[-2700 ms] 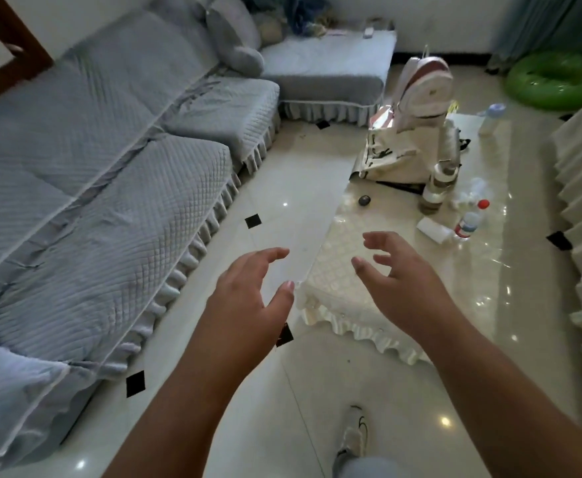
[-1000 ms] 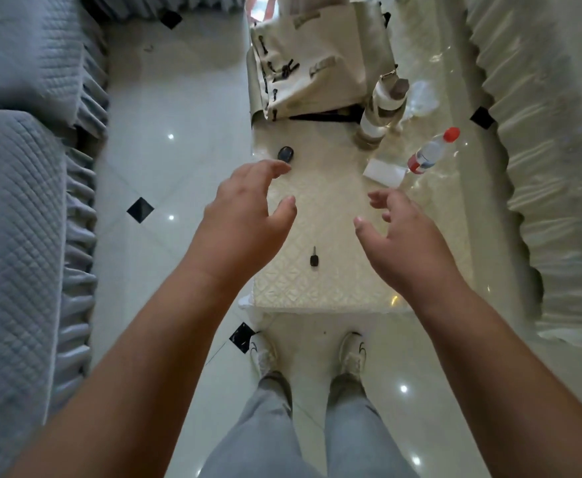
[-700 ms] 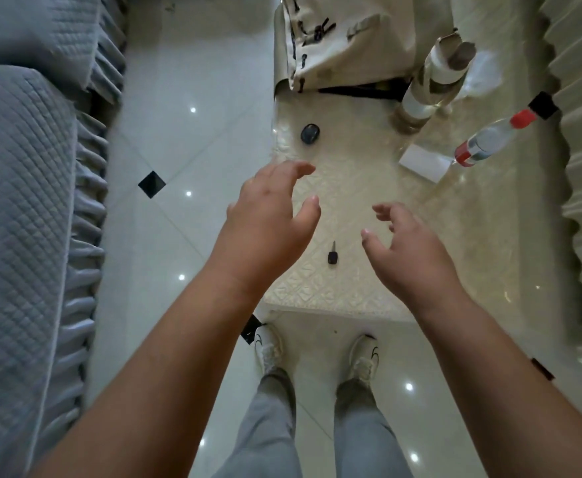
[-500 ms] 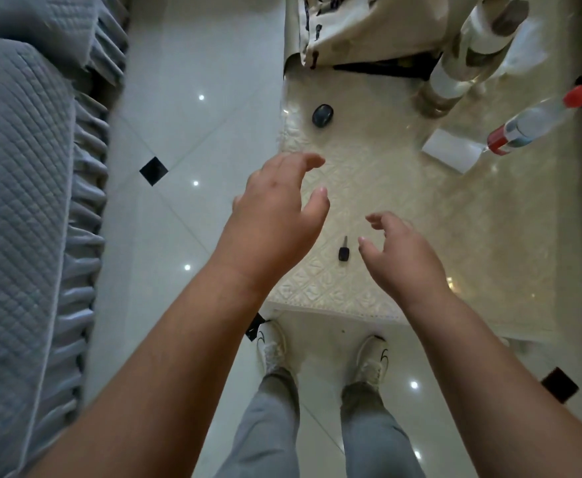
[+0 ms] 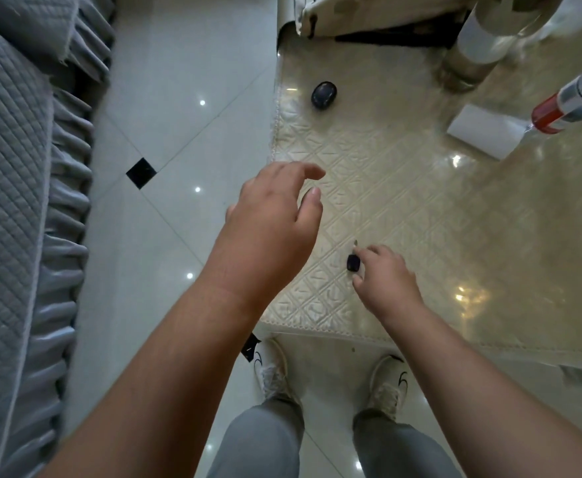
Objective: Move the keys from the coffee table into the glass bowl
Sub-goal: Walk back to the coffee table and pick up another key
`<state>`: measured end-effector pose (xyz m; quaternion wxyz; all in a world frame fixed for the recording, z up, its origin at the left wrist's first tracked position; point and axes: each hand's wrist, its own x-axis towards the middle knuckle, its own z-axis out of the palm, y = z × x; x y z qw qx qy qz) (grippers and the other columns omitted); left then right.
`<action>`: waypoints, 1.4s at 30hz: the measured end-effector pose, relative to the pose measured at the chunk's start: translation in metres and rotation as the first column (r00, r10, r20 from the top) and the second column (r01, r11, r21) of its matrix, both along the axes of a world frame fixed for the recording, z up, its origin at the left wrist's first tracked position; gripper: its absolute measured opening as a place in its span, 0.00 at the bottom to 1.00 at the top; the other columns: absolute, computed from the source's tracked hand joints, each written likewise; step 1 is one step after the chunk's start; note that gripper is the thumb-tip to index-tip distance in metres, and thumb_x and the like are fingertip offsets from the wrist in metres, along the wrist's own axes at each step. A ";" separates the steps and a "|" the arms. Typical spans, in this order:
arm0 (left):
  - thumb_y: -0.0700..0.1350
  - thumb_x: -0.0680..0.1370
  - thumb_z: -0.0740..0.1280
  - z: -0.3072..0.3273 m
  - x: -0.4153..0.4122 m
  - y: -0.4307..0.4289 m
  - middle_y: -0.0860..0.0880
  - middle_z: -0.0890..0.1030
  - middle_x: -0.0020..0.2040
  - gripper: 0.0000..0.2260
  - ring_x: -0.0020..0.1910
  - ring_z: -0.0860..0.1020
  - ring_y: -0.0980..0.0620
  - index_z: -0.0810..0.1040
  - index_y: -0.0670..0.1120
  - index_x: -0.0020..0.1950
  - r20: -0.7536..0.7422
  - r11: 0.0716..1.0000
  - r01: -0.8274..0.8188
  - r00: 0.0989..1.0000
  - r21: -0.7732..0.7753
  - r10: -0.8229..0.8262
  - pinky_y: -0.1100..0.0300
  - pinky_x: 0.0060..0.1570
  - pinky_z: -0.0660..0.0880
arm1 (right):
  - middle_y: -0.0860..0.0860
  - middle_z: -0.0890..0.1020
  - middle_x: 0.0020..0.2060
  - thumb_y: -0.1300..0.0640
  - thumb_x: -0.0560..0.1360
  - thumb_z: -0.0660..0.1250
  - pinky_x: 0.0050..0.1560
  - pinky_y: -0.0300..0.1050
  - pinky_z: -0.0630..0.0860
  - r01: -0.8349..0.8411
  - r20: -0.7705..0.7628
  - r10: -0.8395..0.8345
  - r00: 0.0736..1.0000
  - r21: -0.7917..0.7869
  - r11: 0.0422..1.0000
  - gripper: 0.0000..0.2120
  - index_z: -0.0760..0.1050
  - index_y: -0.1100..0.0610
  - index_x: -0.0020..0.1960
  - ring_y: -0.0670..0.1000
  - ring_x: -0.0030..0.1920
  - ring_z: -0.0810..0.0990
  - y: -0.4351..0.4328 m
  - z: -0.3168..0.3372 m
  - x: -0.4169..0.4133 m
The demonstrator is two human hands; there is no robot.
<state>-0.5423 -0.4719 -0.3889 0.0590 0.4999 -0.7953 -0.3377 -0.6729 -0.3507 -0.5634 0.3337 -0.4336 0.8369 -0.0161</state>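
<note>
In the head view, the right hand [image 5: 384, 277] is down on the worktop [image 5: 420, 208], near its closest edge, with its thumb and first fingers pinched on the black head of a key [image 5: 352, 262]; the key's thin metal tip pokes out just past the fingertips and the key lies on or barely off the patterned cover, which of the two I cannot tell. The left hand [image 5: 275, 219] hovers just to the left of the right hand, over the worktop's left edge, open and empty, fingers loosely curled and spread. Beyond the left hand, further along the same edge, sits a small dark oval object [image 5: 323, 94], well apart from both hands. Far ahead of the right hand and off to its right lie a white card [image 5: 482, 134] and a clear bottle with a red band [image 5: 572, 101], the bottle's end touching or overlapping the card. A beige bag [image 5: 351, 12] fills the far end. Left of the left arm runs a grey quilted sofa [image 5: 6, 201] across pale floor tiles [image 5: 165, 132]. Two shoes [image 5: 272, 370] stand below the worktop's near edge.
</note>
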 end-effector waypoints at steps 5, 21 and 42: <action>0.51 0.81 0.57 -0.012 -0.009 -0.007 0.58 0.74 0.64 0.14 0.66 0.70 0.56 0.74 0.56 0.65 -0.014 0.999 0.022 1.000 -0.034 -0.022 0.46 0.64 0.69 | 0.53 0.74 0.62 0.54 0.76 0.63 0.54 0.52 0.73 -0.086 -0.032 0.085 0.996 -0.004 0.996 0.19 0.75 0.47 0.67 0.59 0.59 0.71 0.003 -0.031 0.012; 0.55 0.80 0.60 0.054 -0.015 -0.016 0.57 0.73 0.68 0.19 0.67 0.69 0.56 0.68 0.57 0.71 -0.029 0.996 0.029 0.999 -0.082 -0.031 0.45 0.64 0.71 | 0.54 0.77 0.46 0.63 0.75 0.67 0.47 0.51 0.73 0.172 0.065 -0.159 0.985 -0.358 0.918 0.06 0.74 0.56 0.50 0.57 0.48 0.75 -0.037 0.070 -0.015; 0.57 0.77 0.60 0.435 -0.011 0.056 0.61 0.71 0.66 0.18 0.67 0.67 0.58 0.69 0.61 0.68 -0.175 0.938 0.089 0.972 -0.335 -0.155 0.49 0.65 0.69 | 0.43 0.77 0.55 0.51 0.72 0.74 0.53 0.42 0.63 0.032 -0.149 -0.266 0.952 -0.818 0.574 0.04 0.80 0.47 0.46 0.52 0.59 0.75 0.027 0.570 -0.060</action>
